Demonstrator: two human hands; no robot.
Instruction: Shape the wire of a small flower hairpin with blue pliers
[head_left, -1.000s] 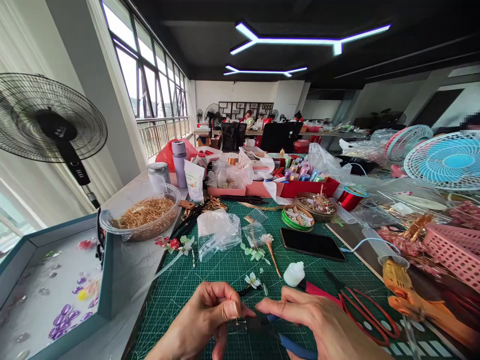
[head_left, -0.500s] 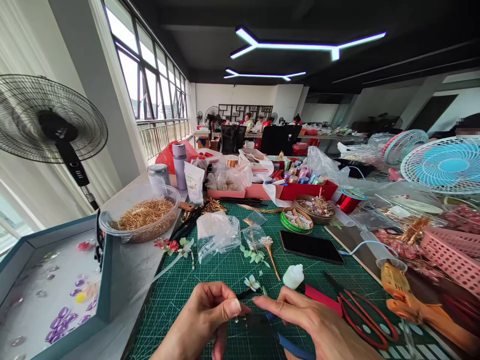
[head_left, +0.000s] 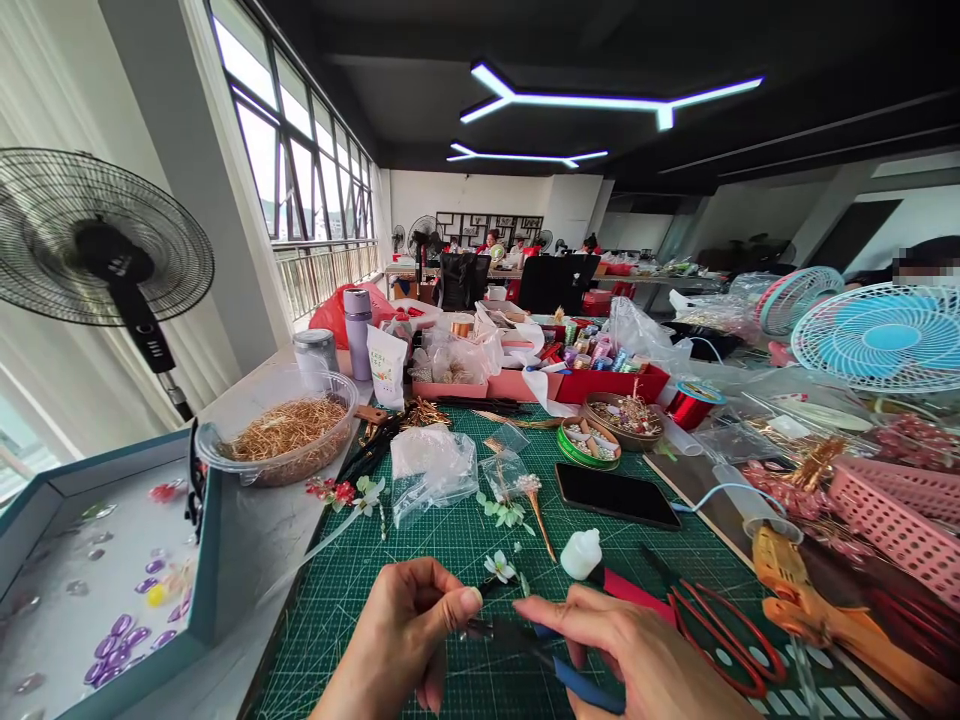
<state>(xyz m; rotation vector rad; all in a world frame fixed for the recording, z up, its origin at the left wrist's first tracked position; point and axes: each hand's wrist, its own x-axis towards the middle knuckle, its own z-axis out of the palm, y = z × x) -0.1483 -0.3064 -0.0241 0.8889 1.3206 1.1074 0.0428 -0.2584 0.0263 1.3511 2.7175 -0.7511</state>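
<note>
While the left hand (head_left: 409,630) pinches its fingers shut on something too small to identify at the nose of the pliers (head_left: 525,648), low over the green mat (head_left: 420,540), the right hand (head_left: 637,650) wraps their blue handles; an off-centre squeeze may nip the thumb.

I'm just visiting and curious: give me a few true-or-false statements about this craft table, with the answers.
1. The right hand holds blue-handled pliers. True.
2. The clear bowl holds gold strands. True.
3. The black phone lies in the clear bowl. False: it lies on the green mat.
4. The left hand holds the red scissors. False: they lie on the mat, right of the right hand.
</note>
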